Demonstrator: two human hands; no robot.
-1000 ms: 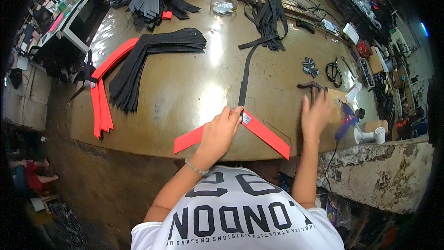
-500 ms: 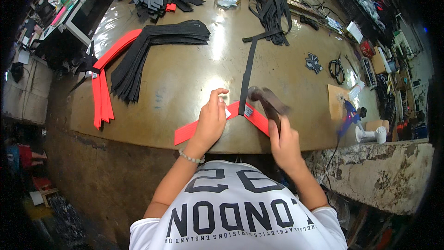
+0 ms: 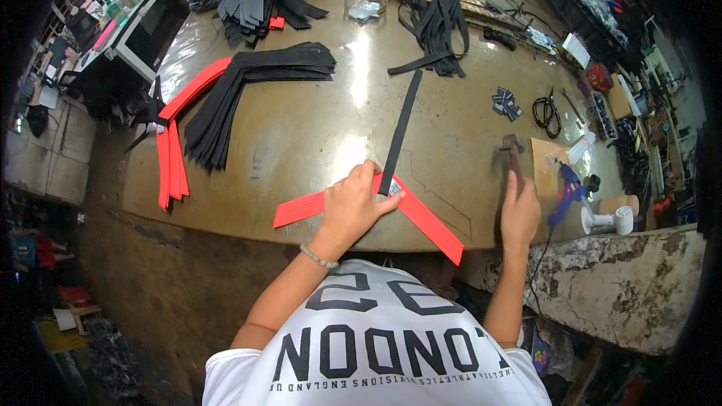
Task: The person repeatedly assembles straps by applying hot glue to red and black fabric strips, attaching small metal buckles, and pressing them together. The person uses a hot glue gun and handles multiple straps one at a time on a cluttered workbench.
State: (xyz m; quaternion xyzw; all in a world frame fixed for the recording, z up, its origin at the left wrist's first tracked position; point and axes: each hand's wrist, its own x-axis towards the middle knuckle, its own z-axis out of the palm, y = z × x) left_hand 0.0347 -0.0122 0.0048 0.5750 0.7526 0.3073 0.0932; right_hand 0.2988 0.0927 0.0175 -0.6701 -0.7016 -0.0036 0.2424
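Near the table's front edge lies a red strap (image 3: 430, 227) bent in a wide V. A narrow black strap (image 3: 401, 131) runs from its peak toward the far side, beside a small printed label (image 3: 394, 187). My left hand (image 3: 352, 207) is closed on the red strap at the bend, thumb stretched toward the label and fingers at the black strap's near end. Off to the right, my right hand (image 3: 521, 210) wraps the handle of a hammer (image 3: 512, 149), whose head points away from me, left of a tan cardboard piece (image 3: 540, 167).
At left lie stacked black strips (image 3: 214, 109) and more red straps (image 3: 197, 87). A tangle of black straps (image 3: 438, 26) and a clear dish (image 3: 365, 9) sit farther back. Small grey labels (image 3: 506, 104), scissors (image 3: 547, 114), a blue glue gun (image 3: 570, 186) and a white spool (image 3: 606, 220) lie at right.
My right hand has carried the hammer rightward, away from the red strap. My left hand has moved slightly right and now covers the bend. The red strap's right arm shows in full.
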